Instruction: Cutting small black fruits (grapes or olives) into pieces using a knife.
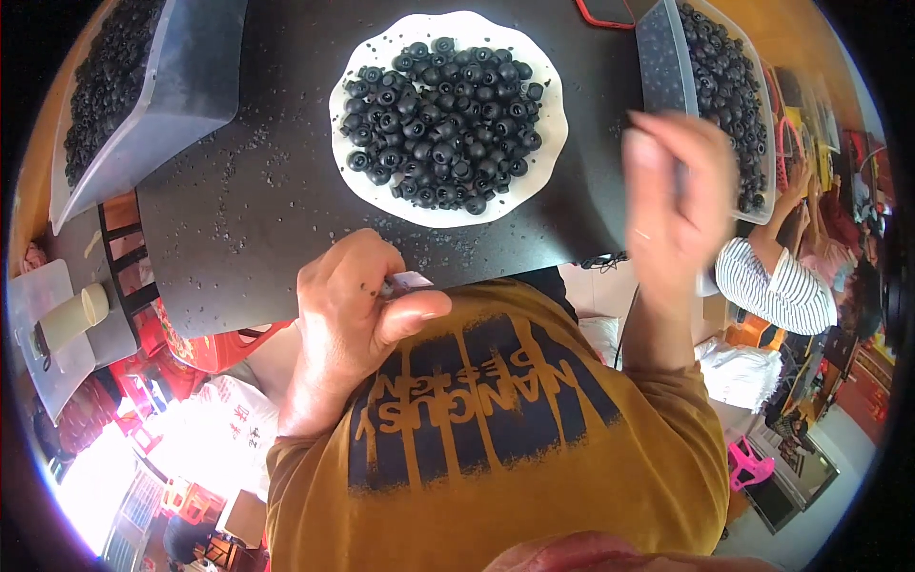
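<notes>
My left hand (351,300) is closed at the table's near edge, thumb pressed toward the curled fingers. A small flat pale piece (412,280), like a blade, sticks out of its grip; the rest of it is hidden. Small black specks cling to the fingers. Raised beside the right-hand tub, my right hand (679,195) is smeared by motion, so whether anything sits in its fingers is unclear. Between and beyond both hands, a white scalloped plate (386,198) bears a heap of small round black parts (443,124) with holes in them.
Clear plastic tubs of black parts stand at the left (191,71) and the right (662,59). A red-cased phone (607,10) lies at the far edge. Black crumbs litter the dark table (286,181). Another person's striped sleeve (777,286) shows at the right.
</notes>
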`<state>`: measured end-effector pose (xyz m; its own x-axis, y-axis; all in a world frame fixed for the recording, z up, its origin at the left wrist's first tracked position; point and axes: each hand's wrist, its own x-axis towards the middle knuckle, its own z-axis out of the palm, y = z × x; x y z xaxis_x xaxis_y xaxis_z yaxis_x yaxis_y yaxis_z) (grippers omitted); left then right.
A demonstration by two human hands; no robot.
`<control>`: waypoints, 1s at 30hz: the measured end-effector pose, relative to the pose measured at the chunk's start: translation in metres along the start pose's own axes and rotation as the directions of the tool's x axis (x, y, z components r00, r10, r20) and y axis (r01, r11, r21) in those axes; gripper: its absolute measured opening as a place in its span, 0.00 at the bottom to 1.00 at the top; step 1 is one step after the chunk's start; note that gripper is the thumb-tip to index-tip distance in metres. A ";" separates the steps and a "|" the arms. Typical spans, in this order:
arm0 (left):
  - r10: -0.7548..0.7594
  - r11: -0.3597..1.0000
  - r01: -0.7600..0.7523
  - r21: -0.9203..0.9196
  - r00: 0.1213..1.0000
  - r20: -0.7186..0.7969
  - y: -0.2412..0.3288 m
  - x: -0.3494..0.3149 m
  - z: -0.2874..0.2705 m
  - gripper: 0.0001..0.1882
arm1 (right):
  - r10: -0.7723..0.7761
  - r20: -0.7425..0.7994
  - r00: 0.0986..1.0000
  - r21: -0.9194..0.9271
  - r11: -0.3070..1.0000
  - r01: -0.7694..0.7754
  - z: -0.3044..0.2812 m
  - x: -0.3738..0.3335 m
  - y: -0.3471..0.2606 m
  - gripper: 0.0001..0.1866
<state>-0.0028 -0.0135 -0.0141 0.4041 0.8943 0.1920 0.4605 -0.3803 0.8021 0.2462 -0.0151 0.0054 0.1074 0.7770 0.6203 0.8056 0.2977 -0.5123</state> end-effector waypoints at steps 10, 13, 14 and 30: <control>0.012 1.000 -0.013 0.009 0.999 0.030 0.001 -0.001 -0.006 0.28 | -0.109 0.359 0.927 -0.154 0.973 0.174 0.053 0.018 0.039 0.08; 0.018 1.000 -0.018 -0.007 1.000 0.023 0.001 0.001 -0.005 0.28 | -0.121 0.374 0.919 -0.149 0.971 0.188 0.053 0.021 0.041 0.08; 0.017 1.000 -0.017 -0.008 1.000 0.023 0.001 0.002 -0.005 0.28 | -0.137 0.361 0.922 -0.143 0.969 0.200 0.054 0.020 0.043 0.09; 0.033 0.976 -0.055 -0.212 0.994 -0.108 0.007 0.018 -0.004 0.25 | 0.146 0.801 0.580 0.597 -0.128 -0.792 0.048 -0.004 -0.061 0.13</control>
<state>0.0041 0.0005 -0.0030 0.3317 0.9015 0.2782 0.2595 -0.3706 0.8918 0.1692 -0.0097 0.0059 -0.2869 0.9388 -0.1907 -0.5360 -0.3223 -0.7803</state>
